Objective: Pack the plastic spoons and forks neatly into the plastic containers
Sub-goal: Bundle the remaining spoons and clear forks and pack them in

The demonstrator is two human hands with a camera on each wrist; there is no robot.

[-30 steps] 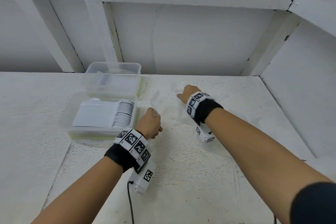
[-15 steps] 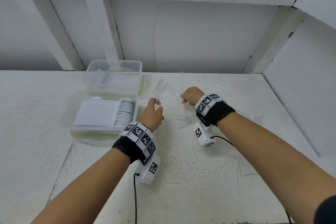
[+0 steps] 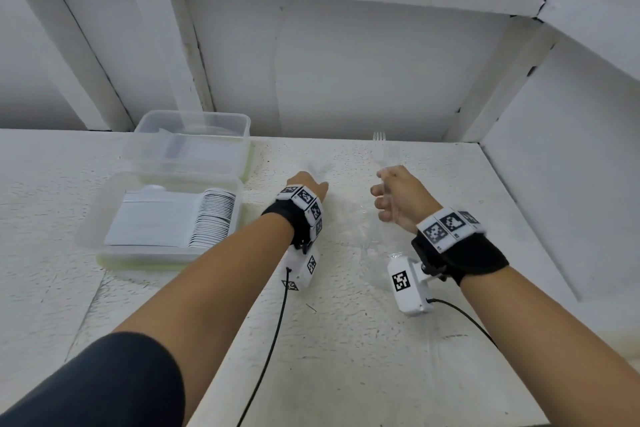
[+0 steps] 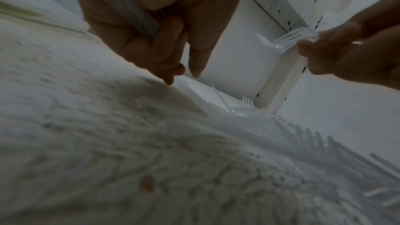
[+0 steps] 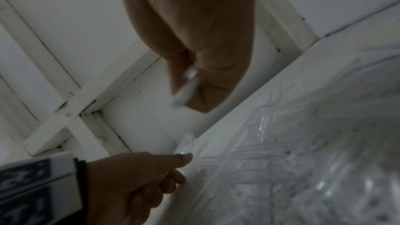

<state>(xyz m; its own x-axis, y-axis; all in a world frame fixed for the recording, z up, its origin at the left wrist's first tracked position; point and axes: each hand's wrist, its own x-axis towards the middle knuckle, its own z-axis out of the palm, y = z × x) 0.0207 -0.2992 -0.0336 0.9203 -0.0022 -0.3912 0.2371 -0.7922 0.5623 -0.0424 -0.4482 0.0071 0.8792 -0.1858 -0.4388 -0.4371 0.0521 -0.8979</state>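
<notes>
Forks gathered off the tabletop, containers waiting at nine o'clock

Far left: near container (image 3: 100,218) lined with a neat row of white cutlery, spoons or forks hard to tell; behind it at twelve o'clock a second container (image 3: 192,135), contents blurred. Next, left hand (image 3: 306,185) low on the tabletop (image 3: 346,340), fingers curled round fork handles (image 4: 132,13), two fingertips down among the loose clear forks (image 3: 367,236), likely fishing for one more. Right hand (image 3: 398,194) raised at three o'clock, closed on a fork bundle (image 3: 381,152), tines up at twelve o'clock, probably for squaring before packing. Loose pile nearly invisible on white; count in either grip impossible to make out.
</notes>
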